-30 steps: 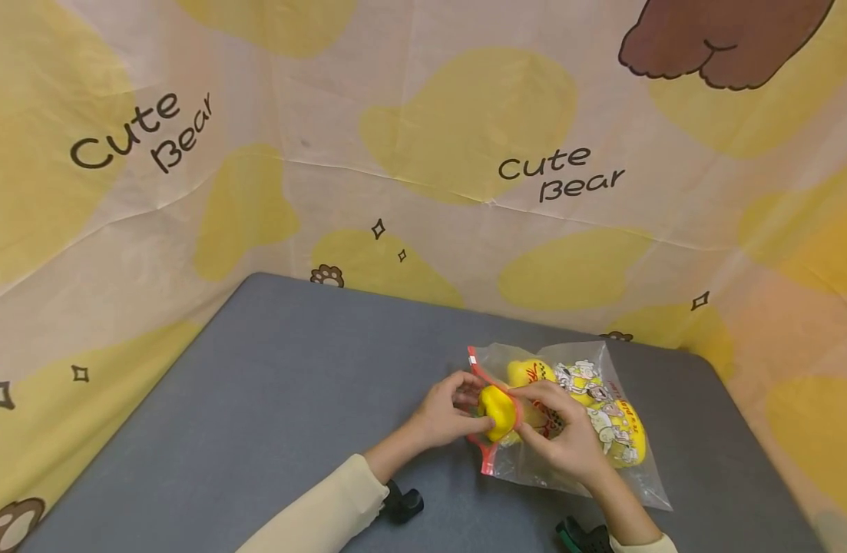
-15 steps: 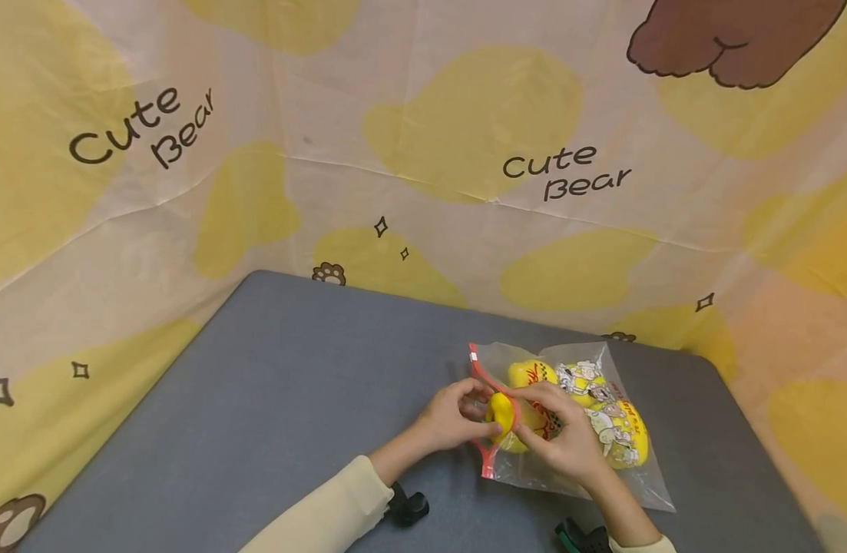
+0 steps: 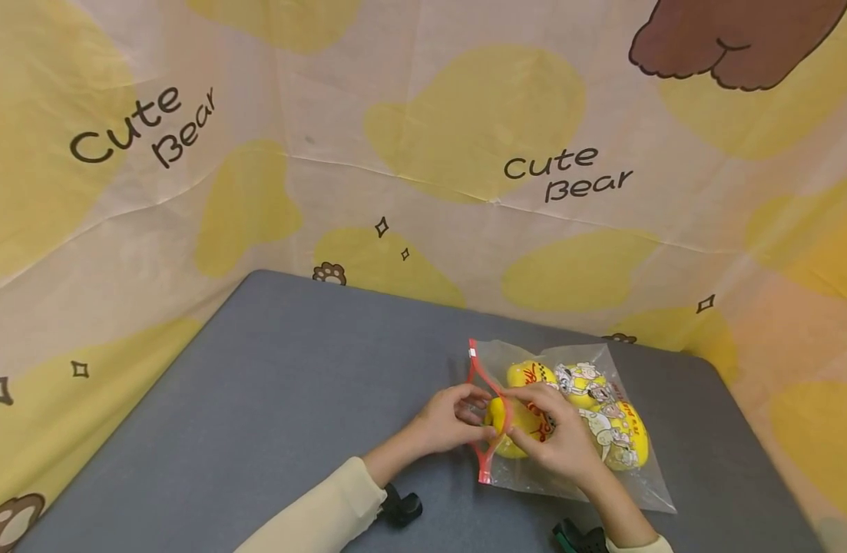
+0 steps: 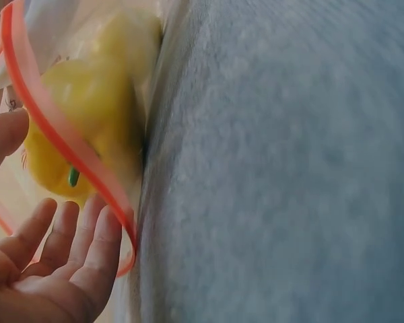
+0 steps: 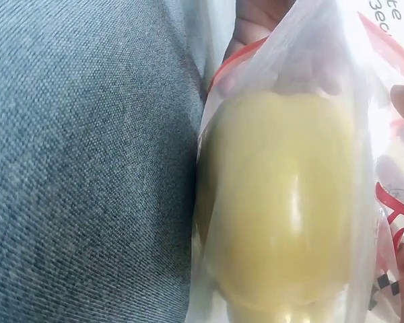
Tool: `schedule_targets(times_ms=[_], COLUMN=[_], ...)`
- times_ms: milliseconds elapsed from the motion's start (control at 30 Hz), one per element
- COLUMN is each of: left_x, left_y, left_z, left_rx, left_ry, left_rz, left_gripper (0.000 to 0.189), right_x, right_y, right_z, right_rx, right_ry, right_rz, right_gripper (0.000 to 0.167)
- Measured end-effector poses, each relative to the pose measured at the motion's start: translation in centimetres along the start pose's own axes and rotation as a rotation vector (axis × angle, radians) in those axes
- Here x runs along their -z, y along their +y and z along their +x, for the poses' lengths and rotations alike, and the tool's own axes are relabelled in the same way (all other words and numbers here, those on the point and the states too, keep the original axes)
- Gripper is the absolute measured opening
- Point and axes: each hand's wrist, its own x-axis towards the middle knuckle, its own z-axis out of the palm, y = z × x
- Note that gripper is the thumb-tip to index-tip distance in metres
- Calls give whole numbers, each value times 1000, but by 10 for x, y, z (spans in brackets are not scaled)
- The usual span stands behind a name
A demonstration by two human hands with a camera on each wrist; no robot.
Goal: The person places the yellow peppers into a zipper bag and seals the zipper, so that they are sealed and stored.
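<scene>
A clear zip bag (image 3: 534, 481) with a red zip edge (image 3: 488, 374) lies on the table, its mouth spread toward the left. Inside the mouth sits a yellow bell pepper (image 4: 57, 158), its green stem (image 4: 73, 177) facing out. My left hand (image 3: 445, 421) is at the opening, fingers extended and slightly bent just below the pepper, fingertips overlapping the red edge. From above, my right hand (image 3: 567, 432) holds the upper lip of the bag between thumb and fingers. Seen from the right wrist, the pepper (image 5: 283, 202) shows through the plastic.
Deeper in the bag are printed yellow packages (image 3: 620, 434) with cartoon figures and red lettering. The grey table (image 3: 312, 384) extends to the left. Printed cloth (image 3: 423, 138) surrounds its back and sides. Black devices (image 3: 402, 507) are under the wrists.
The yellow pepper has gone from the bag's mouth further inside, to the right. My left hand stayed with it at the opening, while the right hand kept hold of the bag's lip.
</scene>
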Motion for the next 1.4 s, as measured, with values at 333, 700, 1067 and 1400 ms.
schedule_targets(times_ms=[333,700,1067,1400], left_x=[18,35,40,35], left_y=[-6,-3,4,4], left_z=[-4,5,29,46], left_rx=[-56,-21,67,137], left_ry=[96,214,348,445], left_rz=[8,91,95,111], left_gripper=[38,33,33,30], right_x=[-3,14,31,7], right_y=[-3,-17,-6,43], right_z=[2,25,101,140], right_rx=[95,169,-62,-133], right_ry=[-59,-139,-332,-523], right_rz=[-239,-334,-190,-229], right_gripper=[55,51,41,35])
